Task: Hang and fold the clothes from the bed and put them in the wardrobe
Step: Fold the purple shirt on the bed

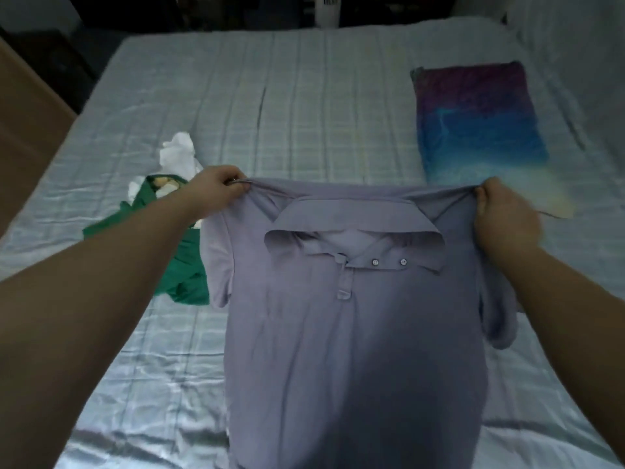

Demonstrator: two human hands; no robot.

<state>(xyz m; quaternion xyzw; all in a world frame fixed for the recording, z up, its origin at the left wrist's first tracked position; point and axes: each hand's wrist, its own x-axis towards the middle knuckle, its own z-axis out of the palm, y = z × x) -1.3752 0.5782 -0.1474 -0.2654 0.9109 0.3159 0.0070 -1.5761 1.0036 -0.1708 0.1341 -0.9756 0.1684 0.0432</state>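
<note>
Left hand and right hand are each pinching a shoulder of the polo, holding it spread above the bed, likely squaring it for folding. Green garment is lying left; folded shirt far right.

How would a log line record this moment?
left hand: grips polo shirt shoulder | right hand: grips other shoulder | green garment: on bed

Lilac polo shirt spread front-up, unbuttoned, over pale bed, beside crumpled green garment
</note>
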